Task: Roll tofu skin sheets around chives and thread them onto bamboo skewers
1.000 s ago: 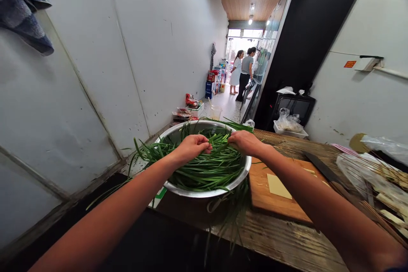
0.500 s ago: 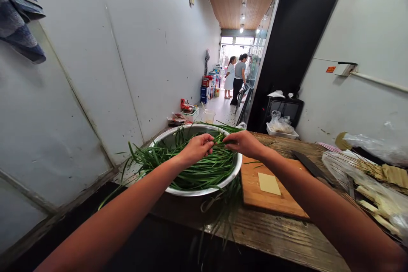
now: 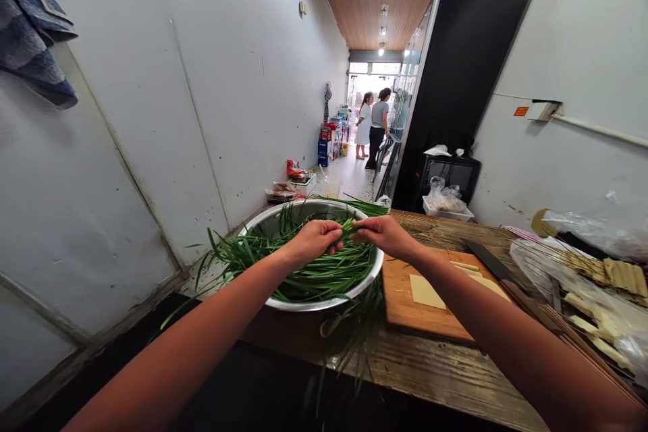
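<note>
A wide metal basin (image 3: 298,306) is heaped with long green Chinese chives (image 3: 324,277). Over its far right part, my left hand (image 3: 320,240) pinches a small bunch of chives between thumb and fingers. My right hand (image 3: 383,235) is closed on the other side of the same bunch, its fingertips close to those of the left. Some chive leaves stick out past the basin's rim on the left, and others hang below it in front. Right of the basin, a wooden cutting board (image 3: 399,310) carries pale yellow sheets (image 3: 426,291), partly hidden by my right forearm.
A knife (image 3: 489,260) lies along the board's right edge. Further right are plastic bags, thin skewers and pale folded pieces (image 3: 597,337) on the wooden table (image 3: 405,364). A white tub (image 3: 448,209) stands behind. Two people (image 3: 377,125) stand far off by the doorway.
Both hands have come slightly lower and nearer together around the bunch. My right forearm has dropped a little, showing more yellow pieces on the board. The view has shifted slightly.
</note>
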`<act>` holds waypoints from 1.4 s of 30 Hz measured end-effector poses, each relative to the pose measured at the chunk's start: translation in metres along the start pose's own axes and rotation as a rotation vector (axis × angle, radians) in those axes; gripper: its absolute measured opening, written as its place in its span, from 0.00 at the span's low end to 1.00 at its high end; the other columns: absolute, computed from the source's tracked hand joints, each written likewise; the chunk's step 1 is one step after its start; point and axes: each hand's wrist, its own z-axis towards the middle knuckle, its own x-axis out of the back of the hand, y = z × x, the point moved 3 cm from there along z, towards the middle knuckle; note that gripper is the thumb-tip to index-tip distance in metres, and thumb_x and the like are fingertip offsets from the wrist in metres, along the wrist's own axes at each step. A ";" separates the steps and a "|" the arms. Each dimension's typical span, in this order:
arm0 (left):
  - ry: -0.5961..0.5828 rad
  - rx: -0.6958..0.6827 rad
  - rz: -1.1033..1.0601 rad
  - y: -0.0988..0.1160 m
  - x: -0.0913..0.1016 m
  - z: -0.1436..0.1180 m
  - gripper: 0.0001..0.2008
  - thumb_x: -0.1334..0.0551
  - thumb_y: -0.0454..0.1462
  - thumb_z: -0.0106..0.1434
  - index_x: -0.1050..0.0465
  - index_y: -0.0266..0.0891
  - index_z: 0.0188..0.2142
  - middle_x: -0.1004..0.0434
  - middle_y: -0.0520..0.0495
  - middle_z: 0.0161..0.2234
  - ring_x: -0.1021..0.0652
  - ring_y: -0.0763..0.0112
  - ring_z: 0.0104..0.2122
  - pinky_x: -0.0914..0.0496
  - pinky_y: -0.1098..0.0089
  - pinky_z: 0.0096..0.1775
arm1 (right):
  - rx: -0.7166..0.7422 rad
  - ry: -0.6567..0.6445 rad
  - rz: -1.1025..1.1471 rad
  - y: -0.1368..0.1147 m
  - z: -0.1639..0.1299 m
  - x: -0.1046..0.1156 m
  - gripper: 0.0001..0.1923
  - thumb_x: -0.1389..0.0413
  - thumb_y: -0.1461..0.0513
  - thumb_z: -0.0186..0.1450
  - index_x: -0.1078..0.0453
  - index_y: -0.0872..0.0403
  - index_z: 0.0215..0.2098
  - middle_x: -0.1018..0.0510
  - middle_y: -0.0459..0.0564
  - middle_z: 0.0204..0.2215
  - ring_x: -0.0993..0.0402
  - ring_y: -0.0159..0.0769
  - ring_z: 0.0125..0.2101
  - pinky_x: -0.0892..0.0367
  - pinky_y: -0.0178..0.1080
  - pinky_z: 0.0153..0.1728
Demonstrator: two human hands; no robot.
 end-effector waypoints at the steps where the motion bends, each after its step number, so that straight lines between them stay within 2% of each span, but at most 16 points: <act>1: -0.002 0.007 -0.013 0.000 0.000 0.000 0.11 0.45 0.39 0.58 0.30 0.33 0.33 0.31 0.53 0.22 0.35 0.81 0.19 0.41 0.78 0.24 | 0.004 0.005 0.010 0.000 0.000 -0.001 0.13 0.50 0.63 0.58 0.26 0.56 0.39 0.21 0.46 0.29 0.25 0.34 0.34 0.32 0.39 0.41; 5: 0.016 0.036 -0.055 0.000 -0.001 -0.001 0.09 0.44 0.38 0.57 0.30 0.32 0.33 0.31 0.54 0.21 0.35 0.82 0.18 0.41 0.78 0.23 | 0.037 0.058 -0.035 -0.001 0.002 -0.003 0.14 0.51 0.65 0.59 0.28 0.56 0.40 0.21 0.46 0.32 0.26 0.33 0.35 0.32 0.39 0.43; 7: 0.031 0.042 -0.083 -0.003 -0.001 0.000 0.09 0.44 0.37 0.57 0.30 0.32 0.32 0.31 0.53 0.21 0.34 0.82 0.18 0.40 0.78 0.23 | 0.004 0.064 -0.002 -0.001 0.002 -0.006 0.14 0.53 0.66 0.60 0.29 0.56 0.41 0.21 0.46 0.31 0.25 0.33 0.35 0.32 0.40 0.43; 11: 0.032 0.053 -0.138 -0.010 -0.003 0.003 0.08 0.43 0.37 0.57 0.31 0.32 0.32 0.29 0.53 0.21 0.33 0.81 0.18 0.38 0.78 0.24 | -0.080 0.001 0.173 -0.002 0.002 -0.018 0.14 0.54 0.64 0.61 0.30 0.55 0.41 0.22 0.47 0.28 0.24 0.34 0.33 0.31 0.41 0.41; 15: 0.028 0.090 -0.174 -0.012 -0.005 0.003 0.07 0.44 0.35 0.58 0.30 0.32 0.31 0.28 0.52 0.21 0.33 0.82 0.18 0.38 0.79 0.23 | -0.069 -0.018 0.213 0.001 0.003 -0.026 0.13 0.53 0.61 0.62 0.29 0.55 0.39 0.22 0.47 0.27 0.25 0.35 0.32 0.30 0.41 0.39; 19: 0.070 0.201 -0.260 -0.014 -0.008 0.002 0.06 0.46 0.32 0.59 0.32 0.32 0.29 0.31 0.54 0.18 0.32 0.83 0.16 0.38 0.80 0.22 | -0.001 0.039 0.051 0.007 0.006 -0.026 0.13 0.54 0.60 0.62 0.29 0.55 0.35 0.23 0.46 0.26 0.26 0.33 0.31 0.32 0.37 0.37; 24: 0.101 0.314 -0.397 -0.019 -0.016 0.006 0.06 0.43 0.34 0.60 0.33 0.33 0.28 0.28 0.50 0.21 0.28 0.78 0.19 0.36 0.78 0.22 | 0.041 0.164 -0.263 0.007 0.007 -0.025 0.14 0.56 0.63 0.62 0.30 0.56 0.30 0.25 0.45 0.23 0.30 0.31 0.27 0.37 0.32 0.30; 27: 0.131 0.360 -0.452 -0.022 -0.017 0.010 0.06 0.44 0.34 0.60 0.33 0.33 0.29 0.28 0.51 0.21 0.31 0.80 0.16 0.37 0.78 0.20 | 0.011 0.226 -0.464 0.009 0.008 -0.027 0.14 0.56 0.63 0.62 0.30 0.55 0.28 0.26 0.45 0.22 0.31 0.32 0.26 0.38 0.32 0.29; 29: 0.155 0.391 -0.462 -0.025 -0.016 0.011 0.06 0.44 0.34 0.61 0.34 0.33 0.29 0.31 0.53 0.18 0.35 0.83 0.14 0.40 0.79 0.19 | -0.016 0.232 -0.488 0.013 0.011 -0.029 0.13 0.56 0.63 0.62 0.29 0.54 0.30 0.24 0.46 0.25 0.30 0.32 0.28 0.37 0.33 0.31; 33: 0.111 0.333 -0.458 -0.026 -0.010 0.009 0.10 0.40 0.39 0.58 0.35 0.34 0.27 0.40 0.59 0.16 0.44 0.86 0.12 0.42 0.79 0.19 | -0.100 0.221 -0.137 0.024 0.012 -0.029 0.12 0.53 0.64 0.61 0.28 0.54 0.38 0.22 0.47 0.29 0.27 0.33 0.31 0.33 0.35 0.36; 36: 0.027 0.293 -0.449 -0.027 -0.008 0.006 0.12 0.38 0.42 0.55 0.34 0.33 0.28 0.42 0.59 0.17 0.43 0.85 0.14 0.42 0.79 0.20 | -0.164 0.189 0.141 0.028 0.007 -0.028 0.11 0.48 0.61 0.58 0.27 0.56 0.37 0.21 0.47 0.28 0.26 0.33 0.30 0.31 0.36 0.36; 39: 0.022 0.278 -0.359 -0.030 -0.007 0.005 0.13 0.38 0.43 0.54 0.35 0.34 0.27 0.43 0.59 0.17 0.43 0.84 0.15 0.44 0.78 0.19 | -0.191 0.185 0.281 0.026 -0.001 -0.028 0.11 0.44 0.60 0.55 0.27 0.57 0.35 0.21 0.47 0.26 0.26 0.31 0.27 0.30 0.35 0.35; 42: 0.062 0.220 -0.219 -0.031 -0.007 0.007 0.13 0.41 0.43 0.56 0.38 0.35 0.23 0.44 0.58 0.17 0.44 0.83 0.15 0.45 0.77 0.19 | -0.225 0.228 0.336 0.024 -0.005 -0.028 0.10 0.45 0.64 0.55 0.28 0.57 0.35 0.21 0.46 0.26 0.27 0.28 0.24 0.30 0.33 0.32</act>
